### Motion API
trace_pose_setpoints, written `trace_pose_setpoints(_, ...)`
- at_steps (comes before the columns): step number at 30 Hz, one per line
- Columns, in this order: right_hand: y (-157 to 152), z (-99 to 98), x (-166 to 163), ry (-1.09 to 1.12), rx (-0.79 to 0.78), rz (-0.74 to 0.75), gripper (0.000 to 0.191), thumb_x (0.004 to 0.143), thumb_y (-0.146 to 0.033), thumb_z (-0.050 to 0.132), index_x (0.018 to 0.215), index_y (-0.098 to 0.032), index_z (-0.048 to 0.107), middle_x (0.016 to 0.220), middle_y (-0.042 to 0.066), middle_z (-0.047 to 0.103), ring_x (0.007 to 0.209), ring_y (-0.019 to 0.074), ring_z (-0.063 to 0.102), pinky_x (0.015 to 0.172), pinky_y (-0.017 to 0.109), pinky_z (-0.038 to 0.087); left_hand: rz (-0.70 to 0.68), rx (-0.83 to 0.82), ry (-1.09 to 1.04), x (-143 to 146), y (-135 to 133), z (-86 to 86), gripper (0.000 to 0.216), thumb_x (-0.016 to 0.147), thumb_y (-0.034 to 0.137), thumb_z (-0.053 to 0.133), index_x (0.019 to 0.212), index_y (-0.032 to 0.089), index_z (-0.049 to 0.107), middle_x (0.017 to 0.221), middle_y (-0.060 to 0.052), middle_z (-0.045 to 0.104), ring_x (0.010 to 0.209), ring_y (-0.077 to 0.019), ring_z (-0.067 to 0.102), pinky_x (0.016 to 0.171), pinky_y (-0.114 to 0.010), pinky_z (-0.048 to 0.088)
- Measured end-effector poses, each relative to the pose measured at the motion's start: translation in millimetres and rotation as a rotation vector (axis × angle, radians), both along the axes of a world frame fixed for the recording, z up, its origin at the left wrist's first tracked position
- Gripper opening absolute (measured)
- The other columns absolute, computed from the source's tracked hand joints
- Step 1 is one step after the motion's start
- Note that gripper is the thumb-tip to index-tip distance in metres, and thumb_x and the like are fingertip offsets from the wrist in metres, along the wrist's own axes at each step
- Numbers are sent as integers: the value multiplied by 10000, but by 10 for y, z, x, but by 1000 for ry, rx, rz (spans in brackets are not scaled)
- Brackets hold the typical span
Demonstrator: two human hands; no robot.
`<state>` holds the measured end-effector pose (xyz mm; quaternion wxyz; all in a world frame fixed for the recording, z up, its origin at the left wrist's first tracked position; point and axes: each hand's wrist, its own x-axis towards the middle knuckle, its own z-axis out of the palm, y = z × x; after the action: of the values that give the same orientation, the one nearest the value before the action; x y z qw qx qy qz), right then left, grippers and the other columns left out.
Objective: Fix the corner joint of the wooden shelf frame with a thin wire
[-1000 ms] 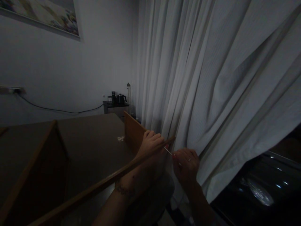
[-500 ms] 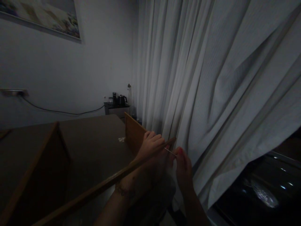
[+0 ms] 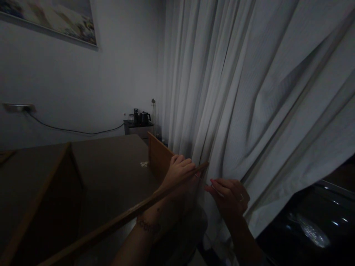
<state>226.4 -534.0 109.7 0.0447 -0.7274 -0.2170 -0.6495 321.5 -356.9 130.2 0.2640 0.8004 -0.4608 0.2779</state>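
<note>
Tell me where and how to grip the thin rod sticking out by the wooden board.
Best, I'd judge, is a fingertip pinch on its outer end, from the right: the thin rod is slender and slants out toward the right hand, while the wooden board and left hand crowd its other end.

Single head-worn view, looking forward and down past bare left hand (image 3: 179, 169) and bare right hand (image 3: 232, 195), both near, facing far right corner of flat grey-brown surface (image 3: 113, 157), plain white wall (image 3: 124, 66) farther off, draped white fabric curtain (image 3: 249, 81) along right
</note>
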Motion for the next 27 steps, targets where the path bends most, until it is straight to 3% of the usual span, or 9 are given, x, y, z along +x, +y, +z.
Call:
trace_pose_setpoints(7,-229,20,30,6,-230,4,336,787,-157,808,1075,-283,691,911,4,784,742,143,704,662,266,568,7,-6,-1,6,-11,-1,222,924,363,523,770,205,552,773,-6,585,818,-200,473,870,-391,319)
trace_pose_setpoints(12,-289,65,59,-7,-259,-46,220,820,-201,784,978,-337,714,825,-47,773,672,125,661,656,269,535,25,-2,-6,-5,-17,-1,196,913,341,523,769,211,552,769,-4,581,823,-202,473,866,-387,321)
trace_pose_setpoints(15,-231,110,17,59,-235,-42,214,825,-202,777,994,-305,696,809,-35,765,676,136,640,668,285,511,31,0,-13,11,-25,-21,198,911,328,522,754,209,544,760,-2,574,819,-200,470,865,-386,323)
trace_pose_setpoints(19,-54,113,-86,231,-57,19,100,880,-198,701,830,-238,623,686,-26,692,619,136,596,618,278,463,33,-26,-23,29,-27,-40,202,902,327,546,739,209,539,751,1,571,813,-198,466,873,-385,323)
trace_pose_setpoints(27,337,57,-193,552,511,188,374,942,-362,569,607,-219,484,511,-58,494,463,99,486,483,223,383,14,-22,-47,12,-8,-27,184,914,312,538,766,202,543,772,-1,584,821,-197,477,857,-379,318)
